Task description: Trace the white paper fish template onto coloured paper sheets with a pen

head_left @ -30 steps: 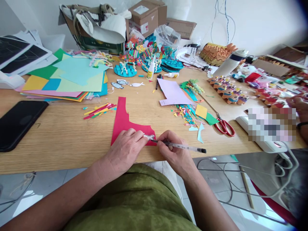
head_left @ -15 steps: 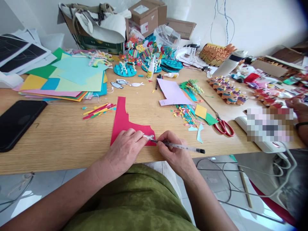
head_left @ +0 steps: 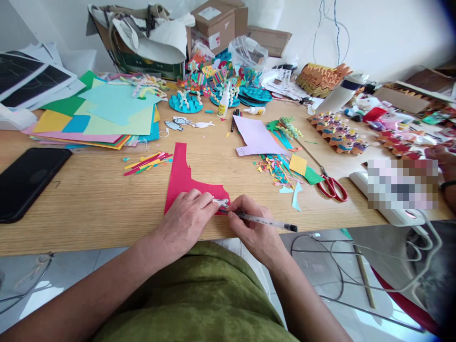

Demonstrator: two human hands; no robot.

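Note:
A red sheet of paper point(head_left: 180, 173) with a curved cut edge lies near the table's front edge. On it sits a small white paper fish cutout point(head_left: 221, 203), mostly covered by my left hand point(head_left: 187, 218), whose closed fingers press it down. My right hand point(head_left: 254, 227) is closed around a clear pen with a black cap end point(head_left: 272, 222). The pen's tip touches the red sheet along the lower edge of the fish's tail. More fish cutouts point(head_left: 203, 125) lie farther back.
Coloured paper strips point(head_left: 147, 164) and a phone point(head_left: 30, 183) lie left. A lilac sheet point(head_left: 254, 135), scraps point(head_left: 276, 171) and red-handled scissors point(head_left: 333, 188) are right. Behind stand a glue bottle point(head_left: 223, 102) and stacked paper point(head_left: 124, 114). Another person's hand point(head_left: 443, 156) shows far right, near a power strip point(head_left: 392, 204).
My right hand and the pen have shifted slightly left along the fish's lower edge. My left hand stays in place on the cutout.

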